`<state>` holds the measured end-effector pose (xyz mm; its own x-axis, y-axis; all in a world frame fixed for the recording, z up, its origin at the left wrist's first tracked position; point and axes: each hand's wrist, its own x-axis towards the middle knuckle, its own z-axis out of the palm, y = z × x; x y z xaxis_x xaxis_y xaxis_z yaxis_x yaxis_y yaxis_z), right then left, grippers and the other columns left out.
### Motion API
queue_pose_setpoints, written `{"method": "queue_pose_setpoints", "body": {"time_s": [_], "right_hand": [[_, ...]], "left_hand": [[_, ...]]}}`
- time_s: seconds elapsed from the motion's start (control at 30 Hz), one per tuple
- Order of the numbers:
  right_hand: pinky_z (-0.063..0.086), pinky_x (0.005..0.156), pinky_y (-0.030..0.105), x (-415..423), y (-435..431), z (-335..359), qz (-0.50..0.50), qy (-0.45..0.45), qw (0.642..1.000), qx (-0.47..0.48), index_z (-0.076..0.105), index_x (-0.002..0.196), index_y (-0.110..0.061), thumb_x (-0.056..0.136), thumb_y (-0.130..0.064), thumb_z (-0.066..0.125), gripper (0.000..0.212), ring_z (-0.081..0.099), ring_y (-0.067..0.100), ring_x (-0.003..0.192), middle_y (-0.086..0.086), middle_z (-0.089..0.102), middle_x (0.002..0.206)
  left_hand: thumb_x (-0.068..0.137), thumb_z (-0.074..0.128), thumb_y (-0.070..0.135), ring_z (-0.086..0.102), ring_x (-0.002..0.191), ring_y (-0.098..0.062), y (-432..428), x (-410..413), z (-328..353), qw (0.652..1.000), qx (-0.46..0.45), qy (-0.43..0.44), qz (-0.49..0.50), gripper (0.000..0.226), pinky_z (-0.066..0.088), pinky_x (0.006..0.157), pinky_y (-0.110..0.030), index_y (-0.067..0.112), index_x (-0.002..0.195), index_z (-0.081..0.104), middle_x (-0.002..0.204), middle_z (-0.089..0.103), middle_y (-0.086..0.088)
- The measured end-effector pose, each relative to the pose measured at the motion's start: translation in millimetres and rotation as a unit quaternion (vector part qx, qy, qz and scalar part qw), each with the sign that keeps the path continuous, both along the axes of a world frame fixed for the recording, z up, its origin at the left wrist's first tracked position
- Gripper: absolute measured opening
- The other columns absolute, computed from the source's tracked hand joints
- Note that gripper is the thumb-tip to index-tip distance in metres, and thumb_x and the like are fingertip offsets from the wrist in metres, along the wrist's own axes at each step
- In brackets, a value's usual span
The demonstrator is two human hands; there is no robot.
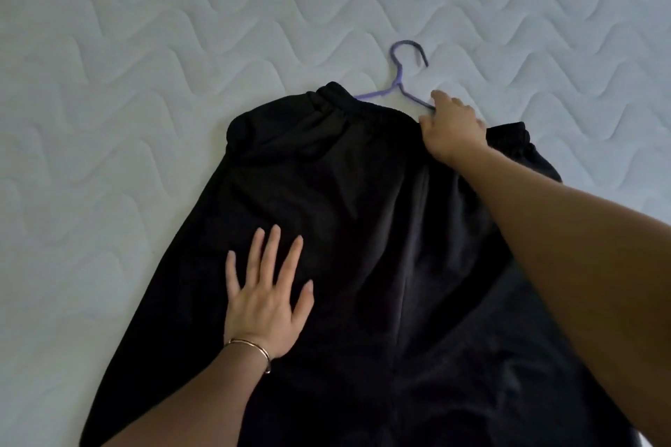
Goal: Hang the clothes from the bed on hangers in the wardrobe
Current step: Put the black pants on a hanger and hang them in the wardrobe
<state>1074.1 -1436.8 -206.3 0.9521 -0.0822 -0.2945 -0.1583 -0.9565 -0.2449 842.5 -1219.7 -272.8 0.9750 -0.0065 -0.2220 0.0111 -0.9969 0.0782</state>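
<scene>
- Where the black garment (345,210) lies spread on the mattress (145,83), its gathered waistband (337,102) is at the far end and the rest runs toward the camera, out of the bottom of the view.
- The purple hanger (397,83) lies flat at the waistband. Its hook is on bare mattress and points away from the person. Its left shoulder slips under the waistband edge, and its right shoulder runs down into the right hand.
- The right hand (452,131) is reached out far, back of the hand up, at the right part of the waistband. Its forearm (562,247) crosses the garment's right side on a diagonal.
- The right fingers are curled and drawn together, closed on the hanger's right shoulder where the wire meets the cloth. One fingertip (440,96) stands out just past the wire. Whether waistband fabric is also caught in that grip cannot be told, because the fingertips are hidden under the hand.
- The left hand (265,305) is palm down, flat on the garment's left part, well short of the waistband and well apart from the hanger.
- The left fingers (270,250) are straight and spread, pointing toward the waistband, with the thumb out to the side. They press on the cloth and grip nothing.
- A thin bracelet (254,347) sits on the left wrist, at the garment's left edge.
- The mattress is white with a wavy quilted pattern, visible on the left, far and right sides of the garment.
</scene>
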Motion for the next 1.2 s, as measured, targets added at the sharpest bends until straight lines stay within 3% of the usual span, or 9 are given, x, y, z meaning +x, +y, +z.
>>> {"method": "queue_pose_setpoints", "body": {"time_s": [0.1, 0.23, 0.43, 0.53, 0.63, 0.77, 0.9, 1.07, 1.2], "right_hand": [[0.037, 0.093, 0.041, -3.2, -11.7, 9.7, -0.005, -0.056, 0.998, 0.030, 0.052, 0.124, -0.010, 0.096, -0.027, 0.039, 0.035, 0.045, 0.037, 0.118, 0.020, 0.051, 0.124], [0.041, 0.079, 0.037, -27.5, -36.0, 46.7, 0.016, -0.049, 0.997, 0.057, 0.059, 0.113, -0.013, 0.095, -0.029, 0.039, 0.031, 0.052, 0.034, 0.103, 0.018, 0.059, 0.110], [0.035, 0.066, 0.026, -125.7, -62.2, 112.1, 0.000, -0.022, 0.992, 0.123, 0.065, 0.105, -0.015, 0.093, -0.029, 0.047, 0.026, 0.048, 0.022, 0.081, 0.004, 0.056, 0.085], [0.036, 0.055, 0.022, -177.9, -55.5, 149.7, -0.027, 0.006, 0.977, 0.212, 0.068, 0.094, -0.015, 0.089, -0.028, 0.054, 0.020, 0.044, 0.012, 0.059, -0.004, 0.050, 0.066], [0.036, 0.052, 0.019, -224.6, -38.0, 196.3, -0.042, 0.038, 0.960, 0.273, 0.069, 0.088, -0.015, 0.087, -0.027, 0.057, 0.017, 0.042, 0.010, 0.054, -0.003, 0.050, 0.064], [0.034, 0.049, 0.020, -284.9, -3.8, 279.8, -0.056, 0.041, 0.934, 0.349, 0.070, 0.079, -0.016, 0.088, -0.023, 0.057, 0.017, 0.037, 0.011, 0.051, -0.007, 0.047, 0.051], [0.037, 0.051, 0.019, -344.1, 42.4, 371.5, -0.010, 0.016, 0.931, 0.365, 0.070, 0.093, -0.006, 0.090, -0.018, 0.052, 0.022, 0.041, 0.009, 0.050, -0.004, 0.049, 0.057], [0.045, 0.059, 0.016, -402.2, 92.0, 462.6, 0.089, 0.010, 0.924, 0.373, 0.063, 0.106, -0.003, 0.093, -0.008, 0.040, 0.027, 0.055, 0.010, 0.064, 0.004, 0.057, 0.082], [0.046, 0.064, 0.017, -437.4, 124.4, 521.2, 0.198, 0.019, 0.903, 0.381, 0.063, 0.103, -0.005, 0.095, -0.018, 0.045, 0.024, 0.058, 0.012, 0.073, 0.001, 0.060, 0.086]], "left_hand": [[0.090, 0.018, 0.051, 0.014, 0.139, -0.024, -0.7, -0.7, -2.4, 1.000, 0.002, -0.021, -0.008, 0.059, 0.000, 0.111, -0.047, 0.023, 0.142, 0.023, 0.151, 0.026, -0.010], [0.085, 0.025, 0.050, 0.013, 0.140, -0.023, -2.6, -1.2, -0.5, 0.999, -0.024, -0.039, 0.000, 0.062, 0.008, 0.112, -0.051, 0.024, 0.141, 0.024, 0.152, 0.027, -0.009], [0.093, 0.020, 0.048, -0.010, 0.145, -0.018, -3.3, 6.6, 31.0, 0.996, -0.044, 0.076, 0.027, 0.058, -0.004, 0.116, -0.048, 0.030, 0.146, 0.005, 0.157, -0.007, 0.001], [0.094, 0.027, 0.047, 0.017, 0.143, -0.026, -0.7, 18.0, 77.7, 0.973, -0.117, 0.191, 0.058, 0.059, 0.017, 0.117, -0.045, 0.015, 0.143, 0.025, 0.156, 0.015, -0.010], [0.093, 0.041, 0.037, 0.043, 0.128, -0.026, -11.0, -18.1, 150.8, 0.966, -0.226, 0.123, 0.028, 0.050, 0.035, 0.108, -0.035, 0.009, 0.134, 0.042, 0.144, 0.040, -0.010], [0.093, 0.045, 0.025, 0.054, 0.108, -0.011, -34.5, -86.4, 266.8, 0.879, -0.474, -0.016, 0.054, 0.033, 0.037, 0.094, -0.020, 0.015, 0.123, 0.054, 0.126, 0.056, -0.004], [0.091, 0.048, 0.031, 0.059, 0.089, -0.011, -35.6, -115.3, 398.8, 0.745, -0.656, -0.022, 0.115, 0.019, 0.044, 0.090, -0.028, 0.021, 0.084, 0.063, 0.097, 0.064, -0.003], [0.083, 0.062, 0.022, 0.054, 0.069, -0.023, -7.2, -157.6, 510.5, 0.718, -0.676, -0.058, 0.155, 0.028, 0.044, 0.075, -0.035, 0.013, 0.058, 0.053, 0.062, 0.055, -0.007], [0.085, 0.053, 0.002, 0.057, 0.060, -0.021, 31.3, -195.5, 574.6, 0.733, -0.643, -0.147, 0.165, 0.024, 0.051, 0.067, -0.031, 0.009, 0.062, 0.051, 0.064, 0.055, -0.009]]}}
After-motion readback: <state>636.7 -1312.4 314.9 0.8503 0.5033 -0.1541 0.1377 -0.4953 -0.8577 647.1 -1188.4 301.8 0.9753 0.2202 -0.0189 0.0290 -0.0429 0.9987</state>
